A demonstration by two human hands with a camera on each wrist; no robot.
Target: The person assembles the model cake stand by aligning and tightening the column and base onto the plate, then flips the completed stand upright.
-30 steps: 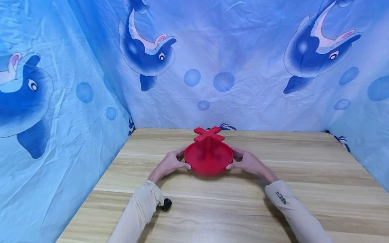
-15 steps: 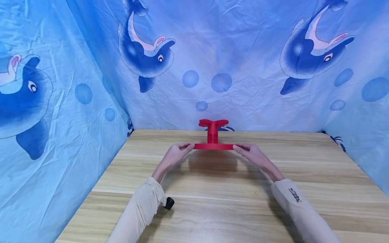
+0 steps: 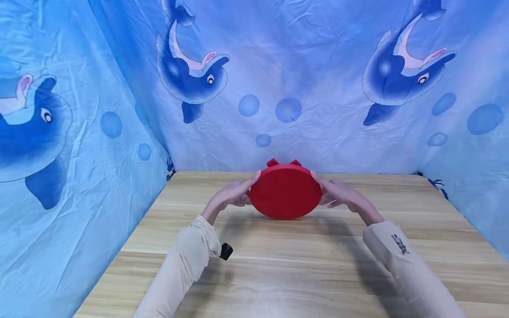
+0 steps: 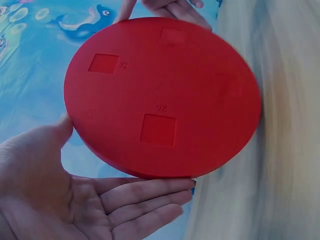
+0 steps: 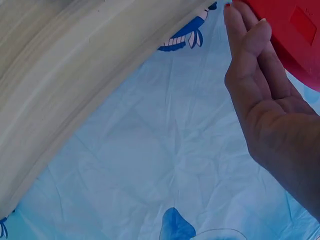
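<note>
A red stand with a round base [image 3: 285, 192] is held tilted above the table, its flat underside facing me. In the left wrist view, shallow square recesses with small raised or sunken numbers mark that underside [image 4: 160, 90]. Two tips of its cross-shaped end [image 3: 272, 162] peek over the rim; the post is hidden behind the base. My left hand [image 3: 233, 193] grips the left edge, thumb on the upper rim and fingers lower down. On the opposite edge, my right hand [image 3: 341, 193] holds the rim the same way. In the right wrist view, only a corner of the base [image 5: 290, 45] shows.
A wood-grain table [image 3: 294, 265] extends below the hands. Blue dolphin-print cloth [image 3: 326, 145] hangs behind it and along both sides. A small black object [image 3: 226, 251] sits at the left sleeve cuff.
The stand has been lifted and tipped away from me: first the base's upper face showed, then its edge, now its underside. Both hands turned with it, keeping hold of the rim.
</note>
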